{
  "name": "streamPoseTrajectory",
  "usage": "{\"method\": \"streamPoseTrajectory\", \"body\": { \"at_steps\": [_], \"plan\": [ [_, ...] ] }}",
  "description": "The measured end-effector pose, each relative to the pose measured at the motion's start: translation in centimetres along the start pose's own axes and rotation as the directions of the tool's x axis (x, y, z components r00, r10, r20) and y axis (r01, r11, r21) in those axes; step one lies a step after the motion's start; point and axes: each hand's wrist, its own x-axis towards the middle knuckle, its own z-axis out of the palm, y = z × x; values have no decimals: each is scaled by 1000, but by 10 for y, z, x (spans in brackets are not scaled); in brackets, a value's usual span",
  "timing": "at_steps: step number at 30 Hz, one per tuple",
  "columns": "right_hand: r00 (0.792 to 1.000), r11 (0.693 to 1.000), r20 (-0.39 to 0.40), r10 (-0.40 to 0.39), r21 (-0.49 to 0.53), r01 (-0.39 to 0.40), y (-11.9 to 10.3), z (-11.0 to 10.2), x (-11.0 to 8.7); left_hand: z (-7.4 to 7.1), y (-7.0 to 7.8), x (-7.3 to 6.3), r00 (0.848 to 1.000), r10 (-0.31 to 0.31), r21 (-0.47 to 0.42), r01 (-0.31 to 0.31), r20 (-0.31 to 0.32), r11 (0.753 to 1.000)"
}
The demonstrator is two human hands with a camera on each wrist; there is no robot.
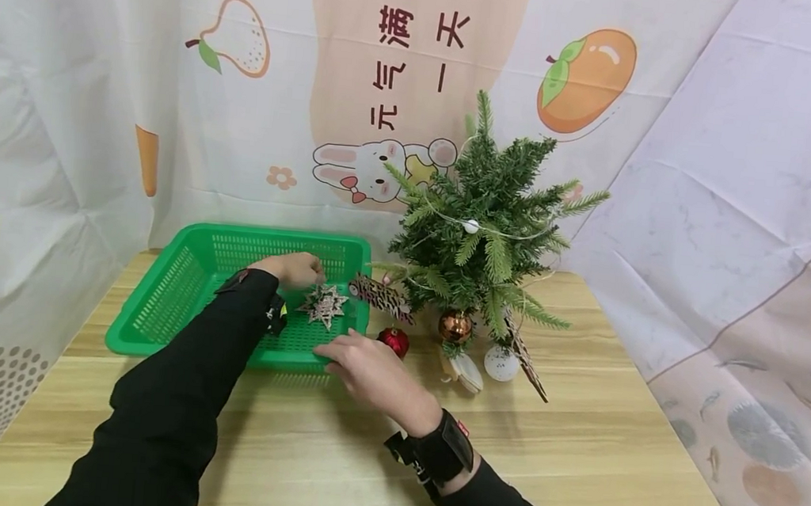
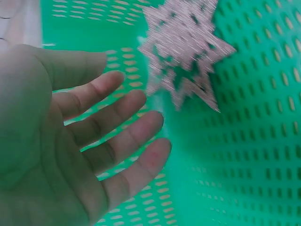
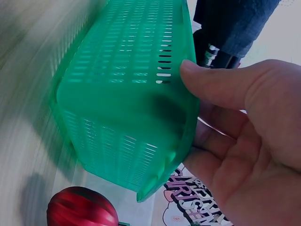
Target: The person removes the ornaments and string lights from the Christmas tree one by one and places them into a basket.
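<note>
Head view: one many-pointed, pale pinkish-silver glitter star ornament (image 1: pixel 326 306) with cut-out openings, set inside a green perforated plastic basket (image 1: pixel 278 233), near the basket's right edge; basket stands at the far left of the pale wood-grain tabletop (image 1: pixel 331 469). Left hand (image 1: pixel 297 270), in black sleeve, over the basket just beside the star, its fingers mostly hidden from this side. Right hand (image 1: pixel 382 374), with black wrist strap, at the basket's near right corner. Toward the tabletop's far right corner, one small green artificial fir tree (image 1: pixel 487 212), hung with a glossy copper ball (image 1: pixel 455 327), a white ball (image 1: pixel 502 364) and a dark-patterned flat lettered cut-out (image 1: pixel 382 296); a ribbed shiny red ball (image 1: pixel 394 342) lies between tree and basket. Left wrist view: star, its surface finely streaked and sparkling, beyond the fingertips; left hand palm visible, four fingers spread apart and slightly bent, thumb extended, gripping nothing, apart from the star. Right wrist view: right hand grips the basket's rim at the corner, thumb on one side, fingers bent on the other; red ball near the basket's end, with the lettered cut-out partly hidden by rim and hand.
</note>
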Motion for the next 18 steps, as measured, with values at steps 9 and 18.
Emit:
{"method": "streamPoseTrajectory", "body": {
  "at_steps": [9, 18],
  "plan": [
    [1000, 1000, -11, -2, -14, 2, -1, -4, -3, -13, 26, -21, 947, 235, -19, -245, -221, 969],
    [971, 998, -238, 4, 55, 10, 2, -39, -18, 2, 62, -57, 828, 425, -51, -474, -366, 879]
  ]
}}
